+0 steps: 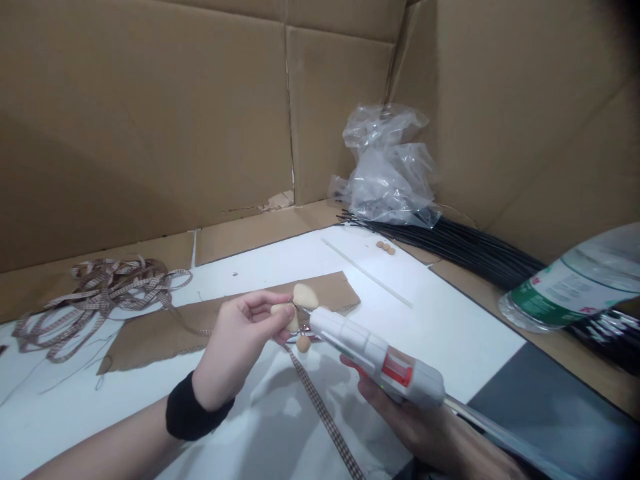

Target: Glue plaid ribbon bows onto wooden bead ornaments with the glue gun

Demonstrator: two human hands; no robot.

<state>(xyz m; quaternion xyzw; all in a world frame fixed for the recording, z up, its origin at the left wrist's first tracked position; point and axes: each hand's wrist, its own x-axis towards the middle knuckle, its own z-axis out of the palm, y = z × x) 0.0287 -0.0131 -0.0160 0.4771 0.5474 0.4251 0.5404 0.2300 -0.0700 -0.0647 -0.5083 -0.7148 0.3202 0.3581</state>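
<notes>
Between the thumb and fingers of my left hand [250, 320] is a small cream-coloured ornament [305, 296] with two rounded, wing-like pieces. A round tan bead [303, 344] hangs just below it. My right hand [395, 413] is wrapped round a white glue gun [370, 350] with a red trigger and a glue stick running out of its back. Its nozzle points left and meets or nearly meets the ornament; I cannot tell which. A brown checked ribbon [325, 413] runs down from beneath my left fingers toward the front edge.
A brown cardboard strip [150, 340] lies behind my left hand, with a heap of checked ribbon [110, 293] at left. Farther back are a clear glue stick [367, 273], several beads [385, 247], a plastic bag [385, 173], black rods [465, 240] and a large bottle [575, 287]. Cardboard walls [150, 120] enclose the table.
</notes>
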